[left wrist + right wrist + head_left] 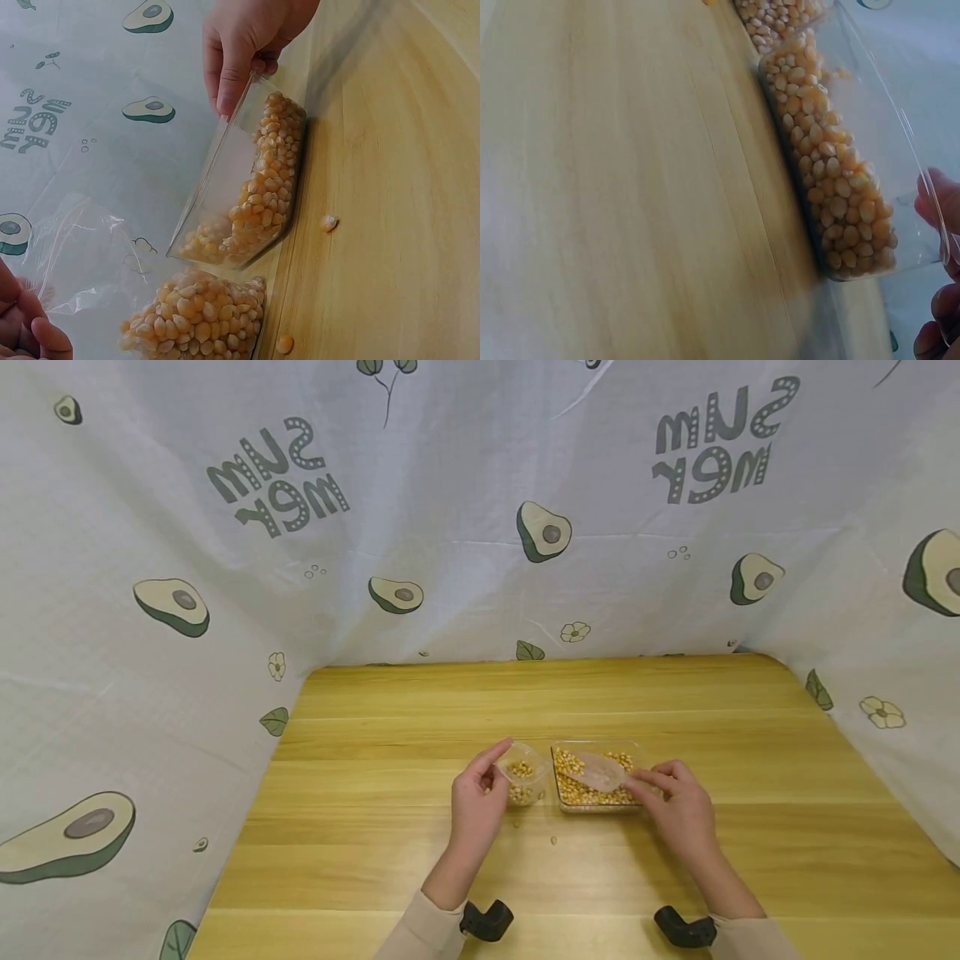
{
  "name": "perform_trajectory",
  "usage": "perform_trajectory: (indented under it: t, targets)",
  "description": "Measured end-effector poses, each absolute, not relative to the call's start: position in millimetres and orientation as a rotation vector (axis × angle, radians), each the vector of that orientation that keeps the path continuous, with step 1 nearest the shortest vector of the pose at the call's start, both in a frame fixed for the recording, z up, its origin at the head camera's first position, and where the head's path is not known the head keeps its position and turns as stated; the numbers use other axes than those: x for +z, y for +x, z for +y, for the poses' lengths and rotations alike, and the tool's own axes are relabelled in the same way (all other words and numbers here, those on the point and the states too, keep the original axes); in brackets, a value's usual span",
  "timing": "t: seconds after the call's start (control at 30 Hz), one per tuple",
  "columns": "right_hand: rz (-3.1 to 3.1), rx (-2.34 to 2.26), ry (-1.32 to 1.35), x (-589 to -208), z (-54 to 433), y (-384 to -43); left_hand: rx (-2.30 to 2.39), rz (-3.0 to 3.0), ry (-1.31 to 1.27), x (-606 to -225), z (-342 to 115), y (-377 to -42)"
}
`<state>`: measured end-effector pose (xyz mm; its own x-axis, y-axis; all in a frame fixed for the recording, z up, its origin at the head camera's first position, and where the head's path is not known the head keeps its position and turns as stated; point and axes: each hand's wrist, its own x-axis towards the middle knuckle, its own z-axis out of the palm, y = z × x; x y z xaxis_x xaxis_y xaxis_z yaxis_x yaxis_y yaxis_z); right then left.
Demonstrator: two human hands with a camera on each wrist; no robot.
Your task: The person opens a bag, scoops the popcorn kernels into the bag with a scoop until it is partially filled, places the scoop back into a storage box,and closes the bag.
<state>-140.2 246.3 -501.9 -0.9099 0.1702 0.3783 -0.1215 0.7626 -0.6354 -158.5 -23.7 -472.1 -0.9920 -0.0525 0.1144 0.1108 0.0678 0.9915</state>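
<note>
My left hand [480, 797] holds the rim of a clear plastic bag [536, 770], whose lower part is filled with yellow corn kernels [199, 319]. In the left wrist view, curled fingers show beside the bag's upper edge. Directly to the right of the bag stands a clear rectangular container [600, 810], partly full of corn kernels [832, 172]. My right hand [678, 806] pinches the handle end of a translucent scoop [602, 772]. The scoop lies inside the container over the kernels, its tip toward the left. Some kernels show at that tip.
A few loose kernels [328, 223] lie on the wooden table [360, 843] in front of the bag and container. A white cloth [465, 585] printed with avocados hangs behind the table and along both sides.
</note>
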Motion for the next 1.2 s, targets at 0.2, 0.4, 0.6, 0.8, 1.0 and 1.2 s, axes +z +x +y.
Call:
perform_trajectory:
  t: [0.2,0.4,0.6,0.8,1.0,1.2]
  targets:
    - [-2.575,1.048,-0.117,-503,250,-138,-2.070,-2.206,-0.057,-472,-23,-158]
    - [-2.603,1.088,-0.197,-503,255,-135,-2.077,-2.207,-0.063,-471,-24,-158]
    - [-2.605,1.116,-0.235,-503,260,-131,-2.080,-2.200,-0.063,-470,-23,-158]
    - [-2.611,1.125,-0.259,-499,262,-128,-2.073,-2.198,-0.068,-471,-23,-158]
    - [-2.600,1.155,-0.254,-495,263,-125,-2.077,-2.193,-0.076,-472,-22,-158]
    - [-2.595,1.206,-0.265,-486,263,-122,-2.071,-2.193,-0.082,-472,-22,-158]
